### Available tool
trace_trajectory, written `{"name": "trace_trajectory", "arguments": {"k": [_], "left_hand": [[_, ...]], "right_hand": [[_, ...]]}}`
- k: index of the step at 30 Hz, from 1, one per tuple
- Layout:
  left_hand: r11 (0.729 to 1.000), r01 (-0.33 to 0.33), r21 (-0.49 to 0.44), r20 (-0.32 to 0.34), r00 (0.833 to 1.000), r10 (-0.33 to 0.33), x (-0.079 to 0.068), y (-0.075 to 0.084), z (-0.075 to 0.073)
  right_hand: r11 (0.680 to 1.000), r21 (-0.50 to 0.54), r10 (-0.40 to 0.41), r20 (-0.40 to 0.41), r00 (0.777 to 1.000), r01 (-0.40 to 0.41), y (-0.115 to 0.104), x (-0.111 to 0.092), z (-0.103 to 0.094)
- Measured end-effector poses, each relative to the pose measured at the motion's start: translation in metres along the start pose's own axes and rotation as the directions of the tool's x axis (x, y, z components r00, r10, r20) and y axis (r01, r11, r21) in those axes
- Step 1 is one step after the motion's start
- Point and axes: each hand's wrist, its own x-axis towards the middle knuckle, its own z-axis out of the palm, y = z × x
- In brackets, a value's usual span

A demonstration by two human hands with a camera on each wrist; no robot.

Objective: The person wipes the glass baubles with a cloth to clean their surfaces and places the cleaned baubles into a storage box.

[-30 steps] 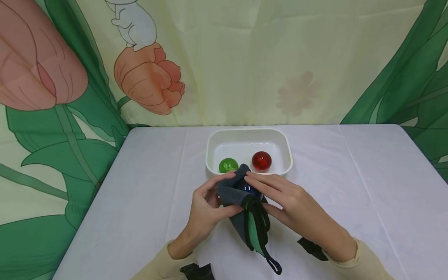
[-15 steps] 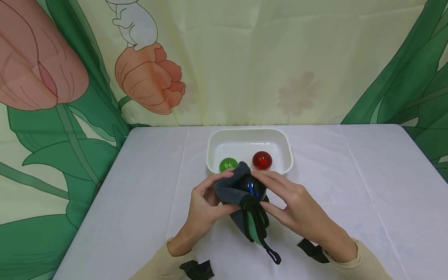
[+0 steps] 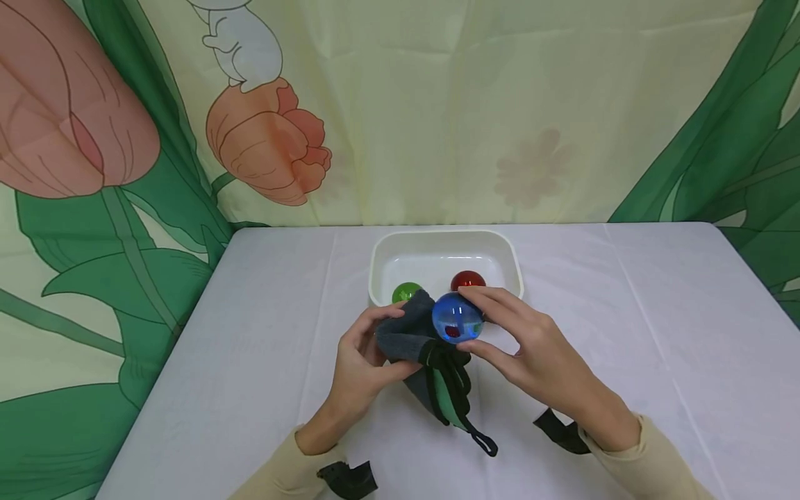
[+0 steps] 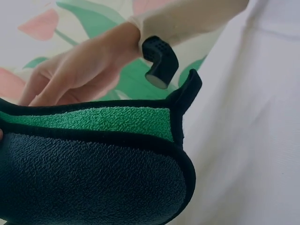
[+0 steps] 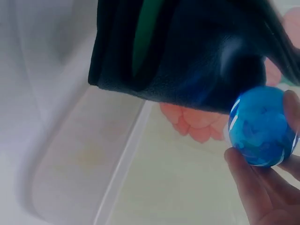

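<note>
My left hand (image 3: 362, 364) grips a folded dark grey-blue towel (image 3: 400, 340) with a green lining, black edging and a hanging loop. Between the thumb and fingers of my right hand (image 3: 537, 347) is a clear blue ball (image 3: 457, 317), held just right of the towel and slightly above its opening. The right wrist view shows the fingertips around the blue ball (image 5: 262, 126), close by the towel (image 5: 197, 61). In the left wrist view the towel (image 4: 93, 173) fills the lower left, its green inner side (image 4: 117, 123) showing; the ball is hidden there.
Behind the hands stands a white rectangular tray (image 3: 442, 239). A green ball (image 3: 406, 291) and a red ball (image 3: 467, 280) sit in it, each partly covered. White cloth (image 3: 625, 333) covers the table, and a printed curtain (image 3: 437, 125) hangs at its far edge.
The blue ball has come out of the towel's fold, lifted up by my right hand. My left hand and the towel have shifted slightly left.
</note>
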Motion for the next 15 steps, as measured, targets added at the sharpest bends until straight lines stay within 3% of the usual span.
{"name": "trace_trajectory", "arguments": {"k": [15], "left_hand": [[0.997,0.065,-0.046,-0.029,0.997,-0.066,0.008,0.001,0.002]], "right_hand": [[0.997,-0.073,0.033,0.007,0.999,-0.033,0.031,0.018,0.006]]}}
